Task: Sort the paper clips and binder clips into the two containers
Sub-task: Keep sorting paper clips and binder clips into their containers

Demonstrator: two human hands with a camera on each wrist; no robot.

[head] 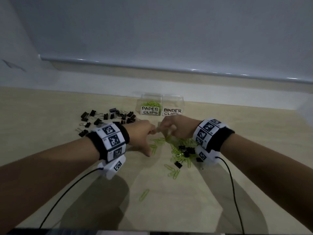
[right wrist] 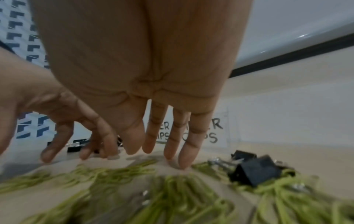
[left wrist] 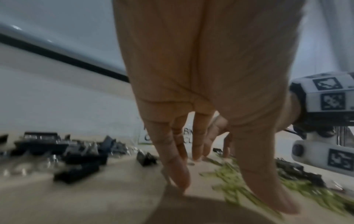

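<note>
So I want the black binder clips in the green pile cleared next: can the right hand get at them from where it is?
Probably yes. The black binder clips lie atop the green paper clips, uncovered, right beside the right hand, whose fingers look free.

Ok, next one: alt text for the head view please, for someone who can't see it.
Two bare hands, left hand and right hand, meet fingertip to fingertip over a pile of green paper clips mixed with black binder clips on a pale table. Behind stand two clear containers: PAPER CLIPS holds green clips, BINDER CLIPS looks empty. More binder clips lie left.
</note>
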